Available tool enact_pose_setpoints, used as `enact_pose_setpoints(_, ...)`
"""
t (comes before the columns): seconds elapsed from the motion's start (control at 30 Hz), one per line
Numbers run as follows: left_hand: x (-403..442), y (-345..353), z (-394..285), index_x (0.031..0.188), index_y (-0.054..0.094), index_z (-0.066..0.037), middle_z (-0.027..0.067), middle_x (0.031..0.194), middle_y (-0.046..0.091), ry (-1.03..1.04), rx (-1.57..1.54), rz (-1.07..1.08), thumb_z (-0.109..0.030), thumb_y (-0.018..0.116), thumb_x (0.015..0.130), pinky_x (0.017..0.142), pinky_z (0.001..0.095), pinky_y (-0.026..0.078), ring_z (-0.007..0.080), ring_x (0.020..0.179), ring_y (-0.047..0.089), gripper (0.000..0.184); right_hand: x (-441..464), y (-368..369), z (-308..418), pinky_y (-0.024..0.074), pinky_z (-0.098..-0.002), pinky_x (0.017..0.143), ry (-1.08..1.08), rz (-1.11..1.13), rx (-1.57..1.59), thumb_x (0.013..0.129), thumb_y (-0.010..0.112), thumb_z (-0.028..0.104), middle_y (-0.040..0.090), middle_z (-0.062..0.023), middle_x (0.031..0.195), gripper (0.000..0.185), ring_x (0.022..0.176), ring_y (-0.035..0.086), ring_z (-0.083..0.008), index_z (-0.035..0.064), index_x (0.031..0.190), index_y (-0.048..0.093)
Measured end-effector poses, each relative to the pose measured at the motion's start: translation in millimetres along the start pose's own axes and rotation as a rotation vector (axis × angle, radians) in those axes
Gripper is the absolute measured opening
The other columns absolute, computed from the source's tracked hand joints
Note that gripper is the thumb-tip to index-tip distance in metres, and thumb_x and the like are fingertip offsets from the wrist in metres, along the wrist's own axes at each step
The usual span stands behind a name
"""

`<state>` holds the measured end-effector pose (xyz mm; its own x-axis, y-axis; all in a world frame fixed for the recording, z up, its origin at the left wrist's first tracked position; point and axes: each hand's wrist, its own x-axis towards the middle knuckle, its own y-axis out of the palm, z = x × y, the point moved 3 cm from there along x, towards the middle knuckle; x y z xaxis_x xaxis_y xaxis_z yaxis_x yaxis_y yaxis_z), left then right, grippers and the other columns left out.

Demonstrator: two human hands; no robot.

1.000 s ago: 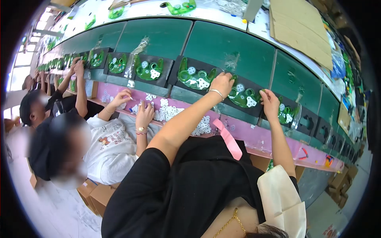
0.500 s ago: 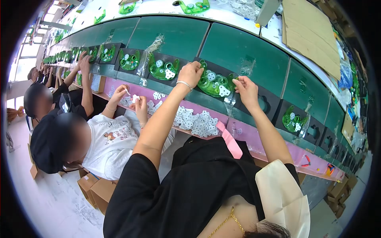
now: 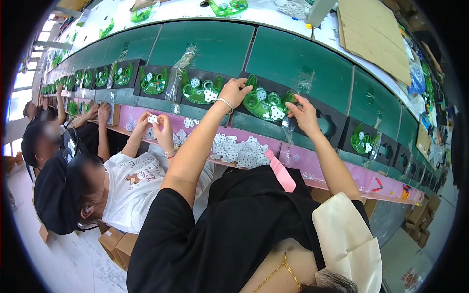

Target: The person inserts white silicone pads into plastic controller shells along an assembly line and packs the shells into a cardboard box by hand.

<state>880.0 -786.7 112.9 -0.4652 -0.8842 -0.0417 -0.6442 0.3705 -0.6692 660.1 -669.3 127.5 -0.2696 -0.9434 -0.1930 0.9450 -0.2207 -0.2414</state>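
Observation:
A translucent green game controller shell sits on a black fixture in front of me, with white rubber pads and a small white three-lobed piece in it. At its left grip, my left hand is closed, fingertips pinching the green plastic. On the opposite grip, my right hand holds the shell between thumb and fingers. Another green shell, with a similar white piece, lies just left of my left wrist. Below my forearms is a heap of white rubber pads on the pink ledge.
Green boards with black fixtures form a long line. To the right lies another green shell. At my left, a co-worker handles a white pad. A pink strip hangs over the ledge; red-handled pliers lie farther right.
Both my hands stay at the shell's two grips, with slight finger shifts. The neighbouring co-worker's hands have come together around a white pad. A farther co-worker's arms have dropped from the line.

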Motion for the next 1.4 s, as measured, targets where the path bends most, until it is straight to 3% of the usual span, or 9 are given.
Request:
enact_pose_setpoints(0.17, -8.9, -5.0, -5.7, 0.108, 0.056, 0.000, 0.0151, 0.087, 0.064, -0.106, -0.089, -0.002, -0.028, 0.061, 0.081, 0.068, 0.0318, 0.048, 0.0240, 0.076, 0.062, 0.039, -0.2, 0.9, 3.0, 0.0474, -0.0209, 0.056, 0.064, 0.024, 0.018, 0.081, 0.063, 0.016, 0.063, -0.0062, 0.087, 0.031, 0.064, 0.057, -0.0088, -0.0019, 0.106, 0.056)
enact_pose_setpoints(0.27, -14.1, -4.1, -6.7, 0.103, 0.059, -0.003, 0.0138, 0.080, 0.064, -0.120, -0.122, -0.066, -0.028, 0.061, 0.079, 0.071, 0.0347, 0.047, 0.0289, 0.076, 0.061, 0.034, -0.5, 0.6, -6.6, 0.0477, -0.0214, 0.059, 0.025, 0.020, 0.120, 0.082, 0.062, 0.017, 0.064, -0.0093, 0.094, 0.032, 0.072, 0.058, -0.0091, -0.0013, 0.108, 0.055)
enact_pose_setpoints(0.5, -18.5, 2.1, -70.6, 0.100, 0.060, -0.001, 0.0103, 0.076, 0.065, -0.117, -0.358, 0.017, -0.021, 0.062, 0.080, 0.062, 0.0279, 0.048, 0.0148, 0.067, 0.061, 0.028, -31.1, -53.8, 14.4, 0.0468, -0.0227, 0.060, -0.058, -0.079, 0.175, 0.083, 0.061, 0.016, 0.063, -0.0100, 0.094, 0.034, 0.075, 0.057, -0.0092, -0.0039, 0.109, 0.053)
enact_pose_setpoints(0.63, -18.9, 60.7, -143.1, 0.099, 0.059, 0.000, 0.0127, 0.079, 0.065, -0.006, -0.385, 0.070, -0.023, 0.063, 0.079, 0.064, 0.0294, 0.048, 0.0183, 0.070, 0.063, 0.030, -65.3, -141.8, 9.5, 0.0476, -0.0222, 0.061, -0.048, -0.166, 0.081, 0.084, 0.061, 0.021, 0.063, -0.0076, 0.089, 0.034, 0.075, 0.058, -0.0090, -0.0015, 0.109, 0.055)
enact_pose_setpoints(0.67, -16.1, 86.5, -150.5, 0.104, 0.057, 0.000, 0.0080, 0.083, 0.064, 0.023, -0.342, 0.102, -0.020, 0.062, 0.082, 0.063, 0.0244, 0.049, 0.0104, 0.074, 0.059, 0.030, -77.3, -165.2, 10.7, 0.0471, -0.0215, 0.061, -0.013, -0.212, 0.087, 0.084, 0.060, 0.021, 0.063, -0.0063, 0.089, 0.032, 0.074, 0.058, -0.0086, -0.0009, 0.108, 0.056)
enact_pose_setpoints(0.77, -13.2, 152.5, -202.4, 0.099, 0.057, 0.000, 0.0098, 0.080, 0.064, 0.107, -0.370, 0.160, -0.021, 0.064, 0.080, 0.060, 0.0262, 0.049, 0.0132, 0.069, 0.060, 0.029, -102.5, -240.2, -8.4, 0.0409, -0.0187, 0.055, 0.043, -0.254, 0.053, 0.085, 0.058, 0.018, 0.058, 0.0016, 0.076, 0.027, 0.064, 0.050, -0.0034, 0.0010, 0.106, 0.058)
enact_pose_setpoints(0.9, -15.0, 223.8, -257.5, 0.093, 0.057, 0.001, 0.0128, 0.079, 0.065, 0.056, -0.386, 0.170, -0.024, 0.065, 0.077, 0.063, 0.0294, 0.050, 0.0188, 0.069, 0.063, 0.030, -119.1, -316.6, -30.8, 0.0377, -0.0178, 0.054, 0.102, -0.347, -0.040, 0.085, 0.058, 0.018, 0.058, 0.0033, 0.074, 0.025, 0.062, 0.047, -0.0024, 0.0016, 0.104, 0.060)
enact_pose_setpoints(1.17, -15.1, 272.2, -293.8, 0.095, 0.056, 0.002, 0.0149, 0.082, 0.065, -0.016, -0.321, 0.186, -0.025, 0.066, 0.077, 0.068, 0.0309, 0.049, 0.0218, 0.074, 0.063, 0.033, -117.7, -367.5, -70.0, 0.0347, -0.0176, 0.053, 0.084, -0.386, -0.024, 0.085, 0.058, 0.019, 0.054, 0.0051, 0.070, 0.025, 0.060, 0.044, -0.0020, 0.0007, 0.103, 0.060)
enact_pose_setpoints(1.4, -19.0, 277.5, -298.1, 0.099, 0.054, 0.001, 0.0141, 0.089, 0.058, 0.000, -0.356, 0.149, -0.027, 0.065, 0.079, 0.068, 0.0309, 0.048, 0.0215, 0.077, 0.060, 0.036, -115.3, -376.1, -94.0, 0.0406, -0.0210, 0.068, -0.016, -0.424, -0.107, 0.087, 0.055, 0.018, 0.057, -0.0020, 0.091, 0.028, 0.078, 0.049, -0.0056, -0.0006, 0.107, 0.056)
